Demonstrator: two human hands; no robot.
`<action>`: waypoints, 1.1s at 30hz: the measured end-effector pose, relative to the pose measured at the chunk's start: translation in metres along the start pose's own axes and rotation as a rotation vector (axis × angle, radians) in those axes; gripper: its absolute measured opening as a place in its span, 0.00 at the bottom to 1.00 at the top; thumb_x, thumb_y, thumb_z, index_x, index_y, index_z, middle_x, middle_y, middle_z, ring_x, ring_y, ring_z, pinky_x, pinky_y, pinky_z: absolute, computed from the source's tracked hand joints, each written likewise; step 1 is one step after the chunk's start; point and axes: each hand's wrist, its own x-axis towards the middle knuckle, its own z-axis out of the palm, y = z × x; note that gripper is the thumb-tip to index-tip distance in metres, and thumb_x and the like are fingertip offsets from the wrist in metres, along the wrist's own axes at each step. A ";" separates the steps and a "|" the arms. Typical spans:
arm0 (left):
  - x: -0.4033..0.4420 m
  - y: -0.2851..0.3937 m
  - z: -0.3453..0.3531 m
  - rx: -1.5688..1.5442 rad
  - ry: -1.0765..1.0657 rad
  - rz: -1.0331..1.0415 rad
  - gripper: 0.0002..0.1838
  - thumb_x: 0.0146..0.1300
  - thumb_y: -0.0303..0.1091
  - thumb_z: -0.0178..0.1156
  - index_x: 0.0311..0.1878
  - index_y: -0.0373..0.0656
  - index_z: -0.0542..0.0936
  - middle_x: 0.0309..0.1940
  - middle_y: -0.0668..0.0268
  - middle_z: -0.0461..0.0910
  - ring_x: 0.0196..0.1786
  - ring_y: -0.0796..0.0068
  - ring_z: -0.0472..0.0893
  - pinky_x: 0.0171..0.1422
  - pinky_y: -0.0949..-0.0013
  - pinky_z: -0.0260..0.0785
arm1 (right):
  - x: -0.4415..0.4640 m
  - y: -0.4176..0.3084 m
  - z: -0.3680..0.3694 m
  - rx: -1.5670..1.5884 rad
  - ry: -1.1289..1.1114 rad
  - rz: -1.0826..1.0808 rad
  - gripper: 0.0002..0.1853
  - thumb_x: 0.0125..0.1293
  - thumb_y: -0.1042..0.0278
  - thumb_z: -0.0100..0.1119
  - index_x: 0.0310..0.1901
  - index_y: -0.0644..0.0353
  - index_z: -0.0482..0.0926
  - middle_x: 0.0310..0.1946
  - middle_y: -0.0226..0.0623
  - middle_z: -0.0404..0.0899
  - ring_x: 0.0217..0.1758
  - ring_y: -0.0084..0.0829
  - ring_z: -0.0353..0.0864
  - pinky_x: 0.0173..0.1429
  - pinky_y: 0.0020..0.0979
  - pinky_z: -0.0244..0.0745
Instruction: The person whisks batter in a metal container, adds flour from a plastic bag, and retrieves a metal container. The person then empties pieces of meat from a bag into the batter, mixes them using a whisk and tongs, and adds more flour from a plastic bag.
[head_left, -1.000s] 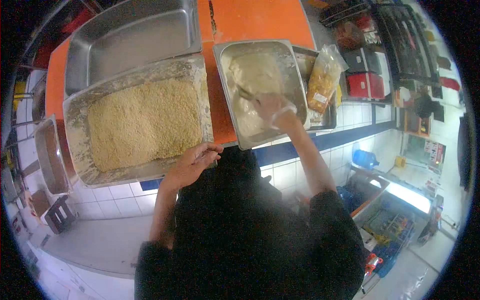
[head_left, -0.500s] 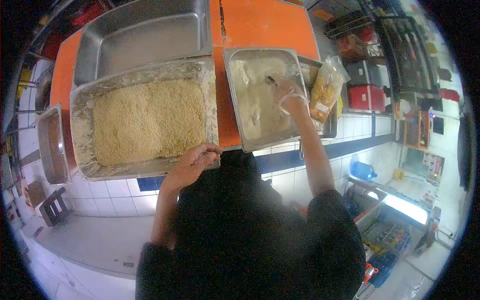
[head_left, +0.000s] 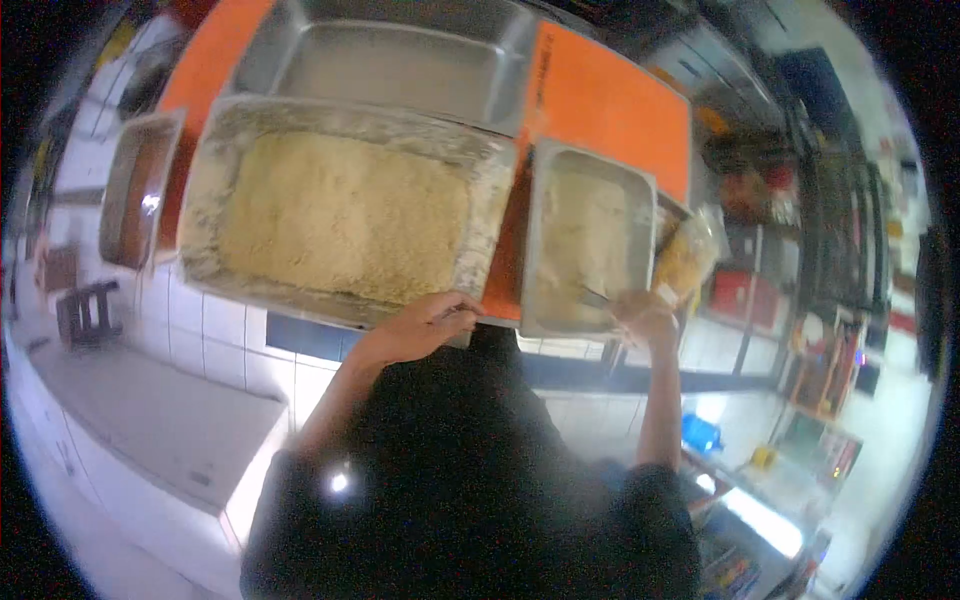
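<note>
My left hand [head_left: 430,325] is closed at the near right corner of a large metal pan [head_left: 488,215] filled with pale yellow crumbs [head_left: 345,215]. Its fingers curl together by the rim; whatever lies between them is hidden. Blurred by motion, my right hand [head_left: 645,318] is over the near right edge of a smaller metal pan [head_left: 538,240] of creamy, pale batter [head_left: 590,225]. Out of its fingers a thin dark utensil [head_left: 597,294] points left over the batter; its full shape does not show.
Behind the crumbs stands a deep metal pan [head_left: 400,65]. An orange surface [head_left: 615,100] lies under the pans. To the right is a clear bag of yellowish food [head_left: 688,258]. A narrow metal pan [head_left: 140,190] sits at the left, above a low white counter [head_left: 160,420].
My right hand has moved with the utensil from the batter's middle toward me, to the pan's near right edge. The view has shifted. My left hand stays by the crumb pan's corner.
</note>
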 end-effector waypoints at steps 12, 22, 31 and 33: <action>-0.011 -0.008 -0.001 0.153 0.085 0.211 0.22 0.71 0.47 0.53 0.52 0.35 0.79 0.44 0.52 0.83 0.48 0.58 0.81 0.55 0.59 0.72 | 0.119 0.041 -0.013 -0.206 0.333 0.597 0.09 0.64 0.63 0.53 0.38 0.58 0.79 0.38 0.39 0.81 0.44 0.38 0.82 0.50 0.38 0.77; -0.005 0.001 -0.005 0.140 -0.013 0.101 0.20 0.72 0.45 0.53 0.55 0.37 0.78 0.45 0.55 0.82 0.48 0.65 0.81 0.55 0.63 0.72 | 0.050 -0.076 -0.072 0.235 0.418 0.404 0.06 0.60 0.68 0.56 0.37 0.56 0.79 0.30 0.39 0.80 0.36 0.41 0.81 0.39 0.36 0.78; -0.005 0.037 -0.003 -0.028 0.003 -0.206 0.15 0.75 0.37 0.51 0.57 0.39 0.77 0.49 0.63 0.80 0.52 0.72 0.80 0.60 0.66 0.71 | 0.081 0.010 0.053 -0.038 0.525 0.639 0.05 0.56 0.68 0.58 0.32 0.56 0.82 0.29 0.37 0.81 0.33 0.40 0.82 0.37 0.42 0.79; -0.001 0.039 0.000 -0.006 -0.036 -0.210 0.15 0.75 0.36 0.50 0.57 0.39 0.77 0.49 0.63 0.80 0.52 0.72 0.80 0.61 0.66 0.71 | 0.115 0.007 0.047 0.147 0.621 0.729 0.04 0.53 0.72 0.59 0.31 0.55 0.82 0.28 0.35 0.80 0.34 0.36 0.82 0.38 0.38 0.79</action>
